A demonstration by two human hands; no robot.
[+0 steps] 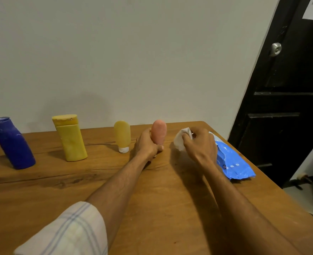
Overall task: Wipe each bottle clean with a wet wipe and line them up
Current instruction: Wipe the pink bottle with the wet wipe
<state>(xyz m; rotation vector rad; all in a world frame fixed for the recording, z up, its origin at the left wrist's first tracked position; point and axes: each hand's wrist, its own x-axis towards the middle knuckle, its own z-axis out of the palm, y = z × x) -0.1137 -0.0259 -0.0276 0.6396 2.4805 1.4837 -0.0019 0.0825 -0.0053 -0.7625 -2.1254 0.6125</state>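
We see a wooden table [78,181] with a visible grain and a dark crack line running across its left part, set against a pale wall. On it, along the far edge, we count a blue bottle [14,144] at far left, then a yellow flip-cap bottle [70,138], then a small yellow tube [122,136] standing on its white cap. Just right of that stands a pink tube [158,131]; we cannot tell if its base touches the wood. A blue wipes pack [233,162] lies near the right edge.
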